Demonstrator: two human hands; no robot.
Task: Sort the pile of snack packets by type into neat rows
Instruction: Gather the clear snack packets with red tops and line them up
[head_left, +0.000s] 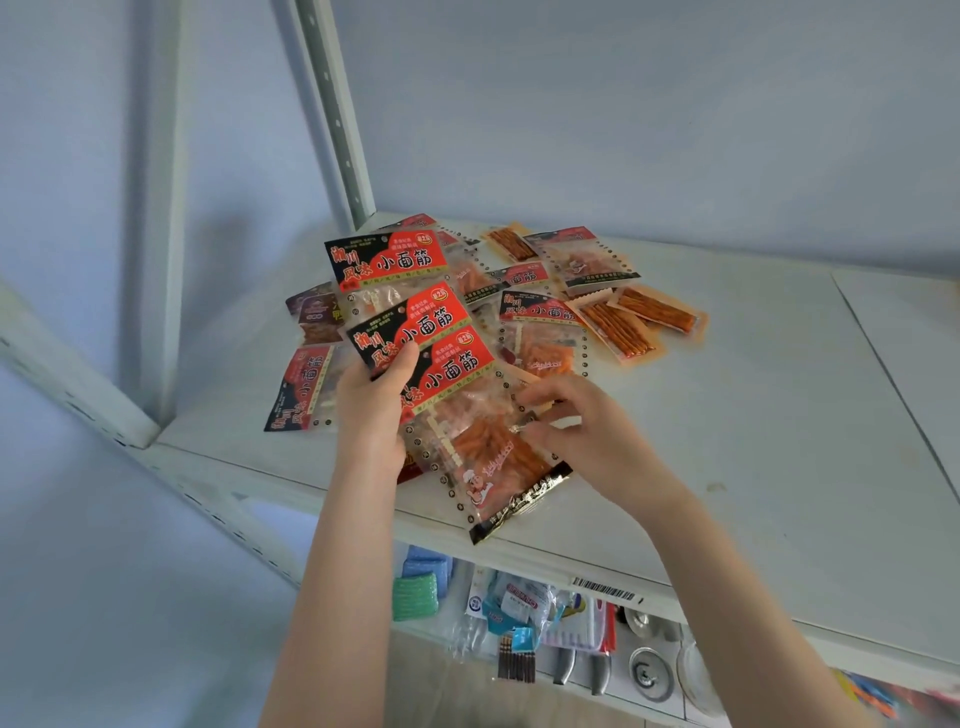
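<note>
Snack packets (451, 364), 3 fanned, are gripped by left hand (374, 402) fingers; right hand (579, 423) fingers pinch the lowest one's edge.

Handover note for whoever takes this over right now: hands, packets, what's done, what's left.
Left hand: grips a fan of three red-header packets.
Right hand: pinches the right edge of the front packet of that fan.
Other packets lie in a loose pile at the back left of the shelf, with orange stick packets on its right side.
Done: three alike gathered in hand; no rows laid.
Left: gather each type and lay the rows.
</note>
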